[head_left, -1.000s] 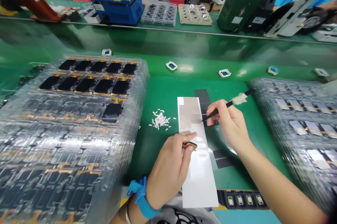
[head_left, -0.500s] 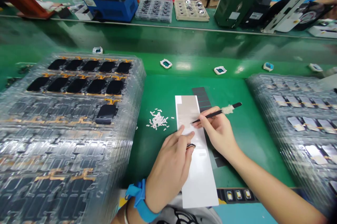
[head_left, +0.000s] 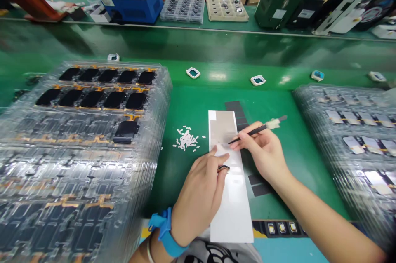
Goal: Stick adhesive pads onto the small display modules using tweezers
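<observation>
A long white sheet [head_left: 232, 217] with a greyish upper section lies lengthwise before me. My left hand [head_left: 206, 189], in a blue wristband, rests on it with the index and middle fingertips. Between its thumb and fingers is a small dark-edged part [head_left: 224, 167], mostly hidden. My right hand [head_left: 262, 147] pinches black tweezers [head_left: 255, 130] wrapped in pale tape near the back end. Their tips point at the sheet, just above my left fingertips; whether they grip anything I cannot tell. Left of the sheet is a pile of small white pieces [head_left: 187, 139].
Stacked clear trays [head_left: 148, 131] with black screens stand at left. More trays [head_left: 340, 131] with silvery parts stand at right. A sheet with dark strips [head_left: 261, 189] lies partly under the white one. White frames [head_left: 258, 80] line the back, below a shelf with a blue box [head_left: 133, 5].
The tweezers and right hand have shifted slightly right and are tilted a little differently. The white sheet has turned slightly. My left hand keeps nearly the same pose.
</observation>
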A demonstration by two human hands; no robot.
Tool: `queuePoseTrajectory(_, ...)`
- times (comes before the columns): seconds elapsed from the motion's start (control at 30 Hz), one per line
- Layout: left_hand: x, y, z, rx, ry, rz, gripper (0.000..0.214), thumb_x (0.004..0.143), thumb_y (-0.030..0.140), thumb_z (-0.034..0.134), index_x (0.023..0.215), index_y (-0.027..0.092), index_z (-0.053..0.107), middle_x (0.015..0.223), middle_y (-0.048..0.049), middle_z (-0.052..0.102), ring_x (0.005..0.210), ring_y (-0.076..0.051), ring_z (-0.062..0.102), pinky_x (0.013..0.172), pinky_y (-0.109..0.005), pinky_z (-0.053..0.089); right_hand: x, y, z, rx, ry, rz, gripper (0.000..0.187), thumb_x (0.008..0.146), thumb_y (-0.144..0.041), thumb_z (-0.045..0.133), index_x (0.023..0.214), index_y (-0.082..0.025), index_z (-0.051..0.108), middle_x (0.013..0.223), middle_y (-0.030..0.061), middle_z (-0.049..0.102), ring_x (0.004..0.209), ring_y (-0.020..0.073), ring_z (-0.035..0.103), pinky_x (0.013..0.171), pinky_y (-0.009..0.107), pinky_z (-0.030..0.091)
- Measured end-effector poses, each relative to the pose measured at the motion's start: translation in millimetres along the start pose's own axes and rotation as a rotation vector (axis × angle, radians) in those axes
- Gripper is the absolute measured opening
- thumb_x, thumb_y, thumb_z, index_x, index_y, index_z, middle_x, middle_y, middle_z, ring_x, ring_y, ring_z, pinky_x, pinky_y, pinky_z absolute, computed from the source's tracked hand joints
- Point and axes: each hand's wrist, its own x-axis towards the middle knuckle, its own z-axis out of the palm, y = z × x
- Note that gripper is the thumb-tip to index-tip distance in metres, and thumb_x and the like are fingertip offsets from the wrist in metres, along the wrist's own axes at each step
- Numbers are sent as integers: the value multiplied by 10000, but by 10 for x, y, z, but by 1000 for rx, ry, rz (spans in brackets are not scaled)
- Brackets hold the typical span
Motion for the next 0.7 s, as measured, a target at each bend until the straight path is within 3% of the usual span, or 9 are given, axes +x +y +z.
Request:
queuePoseTrajectory(0.1,-25,8,-7,-155,80,-81,154,1069,198,391,1156,210,518,1235,-122,690,1309,-281,572,1030,-474,475,-77,-163,-4,100,63,-38,247,824,-377,817,808,-203,642,719,3,742,596,152,750,612,251,662)
queuePoseTrajectory(0.2,-42,37,-1,-469,182,-225,99,1087,290,415,1053,233,488,1004,-56,720,924,-188,698,822,-339,535,-279,-286,82,112,161,-131,138,863,-289,781,839,-220,665,759,-20,704,689,159,775,647,250,677)
queuePoseTrajectory(0.3,-29,77,5,-844,233,-303,142,1092,366,422,1029,239,428,810,13,673,608,-105,599,610,-235,492,-508,-300,238,127,176,-194,81,909,-233,718,884,-230,641,784,-13,685,726,178,780,600,259,675)
queuePoseTrajectory(0.4,-12,107,-6,-1052,233,-325,156,1079,381,459,1040,234,424,756,37,625,547,-81,528,558,-206,444,-640,-231,382,129,203,-274,77,926,-174,675,927,-229,621,803,-10,669,738,166,771,576,247,662)
queuePoseTrajectory(0.5,-20,108,-21,-1140,221,-295,174,1083,412,424,1074,238,424,741,42,603,552,-88,518,566,-217,435,-663,-162,457,87,229,-378,105,927,-128,646,938,-229,621,793,-7,667,794,175,770,653,296,683)
queuePoseTrajectory(0.7,-74,72,4,-1062,209,-264,168,1091,404,406,1092,239,441,741,53,543,570,-84,451,571,-212,389,-639,-118,454,3,222,-410,108,924,-136,655,927,-235,613,780,-2,682,792,187,774,658,312,684)
